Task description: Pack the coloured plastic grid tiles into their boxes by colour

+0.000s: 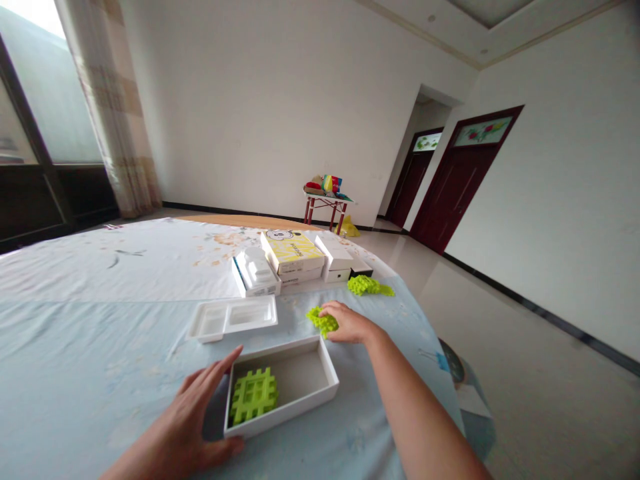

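My left hand (193,413) spans the left end of a white open box (305,403), thumb at the near corner and fingers at the far corner. A green grid-like block of interlocking plastic pieces (254,395) lies in the box's left part; bare grey bottom shows to its right. Beyond the box's far right corner, my right hand (347,323) is closed on a small clump of green plastic pieces (323,323), just over the cloth or touching it; I cannot tell which. A bigger green pile (367,285) lies farther back.
A white divided plastic tray (250,315) lies behind the box. Farther back stand a white box with clear plastic packaging (255,267), a yellow-and-white carton (293,253), a white box (335,259) and a dark box (361,268). The round table's edge (435,333) curves along the right.
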Demonstrator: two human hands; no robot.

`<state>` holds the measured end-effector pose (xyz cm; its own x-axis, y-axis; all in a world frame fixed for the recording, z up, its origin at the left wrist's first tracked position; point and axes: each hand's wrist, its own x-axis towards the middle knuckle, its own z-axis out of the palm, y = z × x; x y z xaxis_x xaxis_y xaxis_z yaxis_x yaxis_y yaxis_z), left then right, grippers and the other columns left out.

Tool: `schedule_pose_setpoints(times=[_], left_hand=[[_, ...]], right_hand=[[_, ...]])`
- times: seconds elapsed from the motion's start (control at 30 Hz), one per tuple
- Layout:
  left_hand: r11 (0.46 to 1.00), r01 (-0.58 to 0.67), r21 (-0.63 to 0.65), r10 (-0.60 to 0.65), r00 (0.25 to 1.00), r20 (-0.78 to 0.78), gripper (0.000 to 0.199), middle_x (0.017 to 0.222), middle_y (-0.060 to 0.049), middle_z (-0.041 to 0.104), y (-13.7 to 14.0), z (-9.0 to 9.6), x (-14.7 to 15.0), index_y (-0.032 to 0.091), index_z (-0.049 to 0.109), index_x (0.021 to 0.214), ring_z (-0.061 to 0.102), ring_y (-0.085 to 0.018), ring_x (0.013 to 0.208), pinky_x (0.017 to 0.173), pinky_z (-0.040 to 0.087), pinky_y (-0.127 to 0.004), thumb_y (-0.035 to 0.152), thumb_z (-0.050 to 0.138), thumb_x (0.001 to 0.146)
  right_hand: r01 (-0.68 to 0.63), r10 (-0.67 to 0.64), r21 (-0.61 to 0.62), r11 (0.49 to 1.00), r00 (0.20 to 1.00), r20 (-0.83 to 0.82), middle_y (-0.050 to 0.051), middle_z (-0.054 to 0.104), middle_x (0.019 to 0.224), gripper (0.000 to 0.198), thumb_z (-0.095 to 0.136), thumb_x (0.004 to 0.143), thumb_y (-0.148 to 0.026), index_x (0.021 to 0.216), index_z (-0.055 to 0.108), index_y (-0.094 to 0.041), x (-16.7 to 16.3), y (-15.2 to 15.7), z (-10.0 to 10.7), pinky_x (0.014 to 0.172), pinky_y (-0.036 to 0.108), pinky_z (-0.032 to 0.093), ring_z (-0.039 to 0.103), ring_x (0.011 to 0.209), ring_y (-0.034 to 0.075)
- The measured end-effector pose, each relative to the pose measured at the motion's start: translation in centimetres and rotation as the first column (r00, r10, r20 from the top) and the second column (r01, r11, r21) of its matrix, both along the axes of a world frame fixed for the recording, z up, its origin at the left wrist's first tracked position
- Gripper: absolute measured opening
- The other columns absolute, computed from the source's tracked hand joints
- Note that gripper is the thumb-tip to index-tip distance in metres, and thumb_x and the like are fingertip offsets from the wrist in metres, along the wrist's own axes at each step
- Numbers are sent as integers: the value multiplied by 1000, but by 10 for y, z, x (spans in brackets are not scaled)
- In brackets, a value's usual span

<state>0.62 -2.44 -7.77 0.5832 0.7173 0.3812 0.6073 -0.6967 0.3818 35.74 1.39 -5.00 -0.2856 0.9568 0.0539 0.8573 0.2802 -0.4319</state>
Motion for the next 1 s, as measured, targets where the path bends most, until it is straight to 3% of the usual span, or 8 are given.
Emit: schedule_pose_setpoints(times=[0.13, 0.37, 0.53, 0.63, 0.7, 0.83, 1.0], left_hand=[[1000, -6, -4, 6, 1000, -15, 98, 126, -4, 56, -1, 1, -1, 29, 12, 142, 53, -25, 112, 92, 46, -33, 27, 68, 61], [1000, 0, -13, 0, 1000, -28, 98, 127, -6, 54, -1, 1, -1, 28, 12, 142, 52, -26, 112, 92, 45, -34, 26, 68, 62], [1000, 6, -27, -6, 1000, -13, 98, 127, -7, 54, -2, 2, -1, 29, 11, 142, 52, -28, 112, 92, 45, -37, 24, 67, 62], [999, 9, -41, -9, 1000, 0, 97, 126, -6, 55, -2, 3, -2, 30, 12, 141, 53, -27, 112, 92, 45, -36, 23, 67, 62], [999, 10, -44, -10, 1000, 7, 97, 126, -6, 55, -2, 4, -2, 30, 12, 141, 53, -27, 112, 92, 44, -36, 23, 67, 62], [999, 2, -43, -1, 1000, 6, 96, 125, -6, 56, -1, 2, -1, 30, 15, 141, 53, -28, 111, 91, 46, -36, 24, 68, 61], [1000, 2, -23, -2, 1000, -22, 98, 126, -7, 54, -1, 0, -2, 28, 11, 142, 52, -27, 112, 91, 46, -36, 25, 67, 62]], right_hand=[[2, -1, -49, 999, 1000, 13, 9, 40, 132, 69, 70, 54, -20, 120, 51, -21, 3, -2, 3, 102, 37, 30, 38, 122, 26], [27, -28, -43, 999, 999, -17, 11, 43, 131, 65, 75, 55, -26, 116, 55, -18, 4, -2, 5, 104, 37, 28, 38, 123, 26], [20, -18, 16, 1000, 995, -94, 10, 51, 119, 45, 76, 57, -33, 96, 60, -17, 3, -3, 5, 98, 36, 34, 47, 113, 23], [42, -36, 48, 998, 993, -115, 8, 56, 109, 30, 72, 62, -29, 87, 60, -17, 3, -1, 4, 92, 34, 38, 52, 104, 21], [68, -61, 57, 996, 991, -117, 6, 56, 107, 35, 71, 62, -23, 94, 59, -18, 2, 1, 1, 90, 34, 39, 52, 102, 21], [96, -91, 35, 995, 987, -132, 9, 51, 118, 67, 71, 57, -20, 121, 48, -19, 3, 1, -1, 94, 34, 37, 49, 108, 22], [87, -89, -57, 995, 995, -40, 9, 52, 116, 70, 69, 56, -22, 123, 50, -18, 8, -4, 6, 95, 33, 37, 49, 107, 23]])
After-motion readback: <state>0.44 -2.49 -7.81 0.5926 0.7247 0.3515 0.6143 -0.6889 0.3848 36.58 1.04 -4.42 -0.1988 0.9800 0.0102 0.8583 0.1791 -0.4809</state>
